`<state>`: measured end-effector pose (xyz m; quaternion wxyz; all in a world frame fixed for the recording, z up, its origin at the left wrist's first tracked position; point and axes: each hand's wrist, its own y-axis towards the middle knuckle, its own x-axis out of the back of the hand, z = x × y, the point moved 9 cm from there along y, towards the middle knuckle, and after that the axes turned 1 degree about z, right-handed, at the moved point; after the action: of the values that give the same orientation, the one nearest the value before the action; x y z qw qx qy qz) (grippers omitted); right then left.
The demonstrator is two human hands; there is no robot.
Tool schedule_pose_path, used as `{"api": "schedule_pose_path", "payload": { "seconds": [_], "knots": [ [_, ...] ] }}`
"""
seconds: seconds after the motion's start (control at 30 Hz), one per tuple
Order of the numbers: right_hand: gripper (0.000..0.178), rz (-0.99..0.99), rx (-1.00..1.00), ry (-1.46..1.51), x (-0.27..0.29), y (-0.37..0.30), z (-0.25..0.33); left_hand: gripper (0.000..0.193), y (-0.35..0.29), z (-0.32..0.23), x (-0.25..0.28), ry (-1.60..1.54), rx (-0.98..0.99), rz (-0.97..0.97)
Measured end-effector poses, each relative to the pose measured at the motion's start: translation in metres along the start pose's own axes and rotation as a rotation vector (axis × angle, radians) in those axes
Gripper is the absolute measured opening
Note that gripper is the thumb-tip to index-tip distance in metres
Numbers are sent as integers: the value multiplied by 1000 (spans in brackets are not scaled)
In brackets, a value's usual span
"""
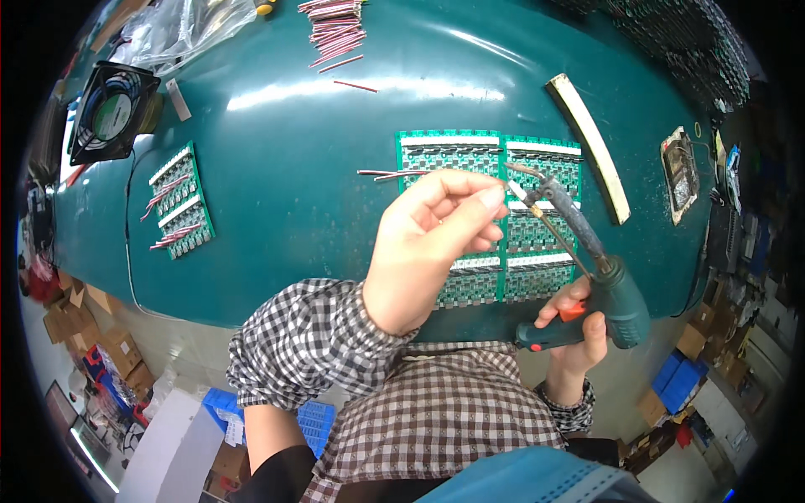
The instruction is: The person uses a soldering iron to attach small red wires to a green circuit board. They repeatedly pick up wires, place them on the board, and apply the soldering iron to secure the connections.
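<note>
The left hand (428,243) pinches its thumb against curled fingers, a few thin wires (381,173) poking out to its left — above green circuit boards (537,239) on the table (293,193). The right hand (577,339) wraps around a soldering gun (622,306) — its hot end near the left thumb.

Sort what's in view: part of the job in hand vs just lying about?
Likely in use:
green soldering gun, in the right hand
circuit boards beneath the gun's tip
thin wires beside the left hand
wire pile

Likely just lying about:
clear plastic bag
black fan
curved pale strip
</note>
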<state>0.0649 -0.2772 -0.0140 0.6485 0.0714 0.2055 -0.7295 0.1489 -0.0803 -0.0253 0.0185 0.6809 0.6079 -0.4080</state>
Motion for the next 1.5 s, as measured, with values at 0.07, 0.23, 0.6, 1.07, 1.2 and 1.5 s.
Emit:
{"api": "schedule_pose_path", "payload": {
  "seconds": [0.07, 0.23, 0.6, 1.07, 1.2, 1.5],
  "knots": [
    [45, 21, 26, -9, -1, -2, -1, 16, -1, 6, -2, -82, 20, -1],
    [44, 22, 63, -47, -1, -7, -1, 15, -3, 11, -6, -151, 16, 1],
    [44, -32, 79, -73, 3, -11, 2, 20, -6, -8, 3, 35, -138, -20],
    [40, -68, 62, -46, 28, 5, 16, 9, 80, -135, 69, 1735, -661, -10],
    [44, -56, 35, -122, 25, 8, 19, 11, 74, -129, 64, 1807, -810, -27],
    [45, -24, 34, -183, 31, 12, 37, 11, 22, -86, 12, 1255, -410, 116]
  ]
}}
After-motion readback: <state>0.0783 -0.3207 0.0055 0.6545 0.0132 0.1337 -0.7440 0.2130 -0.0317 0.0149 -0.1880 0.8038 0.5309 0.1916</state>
